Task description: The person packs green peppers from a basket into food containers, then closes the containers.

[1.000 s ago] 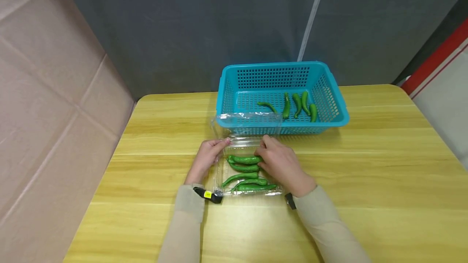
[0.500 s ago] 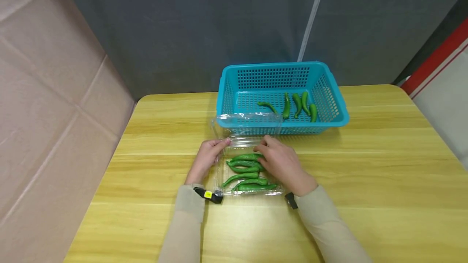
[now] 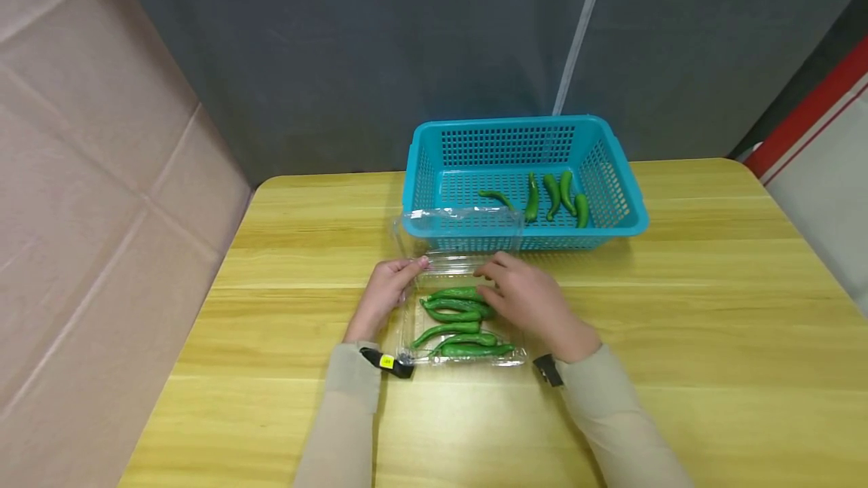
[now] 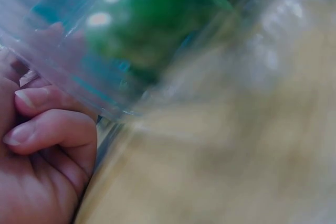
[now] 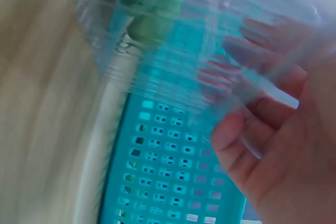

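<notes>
A clear plastic clamshell box [image 3: 502, 307] lies on the table with its lid [image 3: 461, 226] raised at the back. Several green chili peppers [image 3: 453, 329] lie side by side inside it. My left hand [image 3: 383, 294] pinches the box's left edge near the hinge, thumb on top; the left wrist view shows its curled fingers [image 4: 58, 129] against the plastic. Over the box's right side is my right hand [image 3: 529, 300], its fingertips close to the ends of the rearmost peppers. Its loosely bent fingers [image 5: 231, 140] hold nothing in the right wrist view.
Behind the box stands a blue perforated basket [image 3: 613, 172] with several more green peppers [image 3: 532, 198] in it, partly seen through the clear lid. Everything rests on a wooden table [image 3: 712, 307] with a dark panel [image 3: 339, 59] at its back edge.
Another pepper shows at the back of the row, the others near it shifted slightly toward the person. My right hand has loosened and drawn slightly to the right. The left hand stays put.
</notes>
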Action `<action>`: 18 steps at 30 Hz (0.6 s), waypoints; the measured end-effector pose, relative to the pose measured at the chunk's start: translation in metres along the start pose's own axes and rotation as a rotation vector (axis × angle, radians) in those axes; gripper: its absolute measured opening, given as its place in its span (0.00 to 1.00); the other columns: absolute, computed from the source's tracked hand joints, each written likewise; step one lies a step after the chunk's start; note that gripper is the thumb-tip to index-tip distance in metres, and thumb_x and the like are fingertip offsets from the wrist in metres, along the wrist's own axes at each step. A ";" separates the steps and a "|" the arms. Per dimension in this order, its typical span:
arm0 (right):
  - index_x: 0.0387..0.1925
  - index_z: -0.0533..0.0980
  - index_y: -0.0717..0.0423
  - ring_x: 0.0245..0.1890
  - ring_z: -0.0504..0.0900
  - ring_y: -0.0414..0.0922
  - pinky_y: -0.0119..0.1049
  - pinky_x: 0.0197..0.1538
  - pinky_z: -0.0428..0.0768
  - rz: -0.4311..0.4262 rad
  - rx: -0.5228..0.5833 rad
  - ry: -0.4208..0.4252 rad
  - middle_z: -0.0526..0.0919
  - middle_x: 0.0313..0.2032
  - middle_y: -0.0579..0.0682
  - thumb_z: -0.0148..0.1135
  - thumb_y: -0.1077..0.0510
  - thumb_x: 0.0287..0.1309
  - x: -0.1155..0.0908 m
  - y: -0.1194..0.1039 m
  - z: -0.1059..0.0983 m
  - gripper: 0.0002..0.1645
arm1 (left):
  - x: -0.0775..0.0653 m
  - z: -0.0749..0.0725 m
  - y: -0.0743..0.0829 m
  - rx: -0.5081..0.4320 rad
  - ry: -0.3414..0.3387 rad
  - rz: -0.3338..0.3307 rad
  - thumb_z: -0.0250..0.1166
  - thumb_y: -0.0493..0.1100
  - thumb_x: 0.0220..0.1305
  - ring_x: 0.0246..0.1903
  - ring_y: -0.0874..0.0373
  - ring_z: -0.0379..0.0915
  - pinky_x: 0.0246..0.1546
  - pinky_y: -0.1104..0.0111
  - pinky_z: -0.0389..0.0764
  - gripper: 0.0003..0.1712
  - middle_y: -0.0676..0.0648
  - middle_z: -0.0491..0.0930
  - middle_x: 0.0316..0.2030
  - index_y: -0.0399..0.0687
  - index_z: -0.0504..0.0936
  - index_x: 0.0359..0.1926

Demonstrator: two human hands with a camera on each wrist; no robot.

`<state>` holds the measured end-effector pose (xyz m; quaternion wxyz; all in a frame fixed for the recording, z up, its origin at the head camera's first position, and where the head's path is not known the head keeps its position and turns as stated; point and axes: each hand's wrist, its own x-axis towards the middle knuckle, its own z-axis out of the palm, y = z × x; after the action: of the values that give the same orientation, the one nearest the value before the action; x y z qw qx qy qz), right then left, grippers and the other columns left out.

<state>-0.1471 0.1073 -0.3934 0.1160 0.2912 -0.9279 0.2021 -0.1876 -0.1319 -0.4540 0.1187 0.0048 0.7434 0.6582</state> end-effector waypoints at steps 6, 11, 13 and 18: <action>0.42 0.77 0.55 0.31 0.77 0.40 0.31 0.34 0.77 -0.023 0.015 -0.001 0.78 0.34 0.47 0.65 0.56 0.49 0.001 -0.002 -0.009 0.16 | 0.000 0.001 -0.001 0.004 0.015 0.007 0.62 0.63 0.50 0.07 0.63 0.50 0.06 0.72 0.52 0.24 0.55 0.60 0.08 0.50 0.83 0.37; 0.45 0.76 0.55 0.32 0.78 0.41 0.32 0.33 0.77 -0.023 0.042 0.009 0.79 0.35 0.47 0.63 0.55 0.51 0.000 -0.005 -0.021 0.18 | 0.000 0.001 -0.001 0.002 0.012 0.012 0.62 0.62 0.50 0.06 0.63 0.50 0.05 0.72 0.52 0.25 0.54 0.59 0.07 0.48 0.83 0.37; 0.45 0.76 0.56 0.32 0.78 0.41 0.32 0.32 0.77 -0.026 0.047 0.026 0.79 0.35 0.47 0.62 0.55 0.52 0.000 -0.005 -0.026 0.17 | 0.000 0.001 -0.001 0.001 0.011 0.016 0.62 0.63 0.50 0.06 0.62 0.50 0.06 0.72 0.51 0.25 0.53 0.59 0.07 0.48 0.83 0.37; 0.43 0.76 0.55 0.31 0.78 0.41 0.34 0.30 0.77 -0.026 0.023 0.078 0.78 0.34 0.46 0.62 0.55 0.53 -0.003 0.000 -0.037 0.15 | 0.000 0.000 -0.002 0.007 0.014 0.018 0.61 0.64 0.50 0.07 0.62 0.50 0.06 0.72 0.52 0.25 0.53 0.59 0.07 0.49 0.83 0.37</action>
<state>-0.1413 0.1246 -0.3614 0.1513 0.2964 -0.9164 0.2222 -0.1874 -0.1316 -0.4557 0.1078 0.0074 0.7465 0.6565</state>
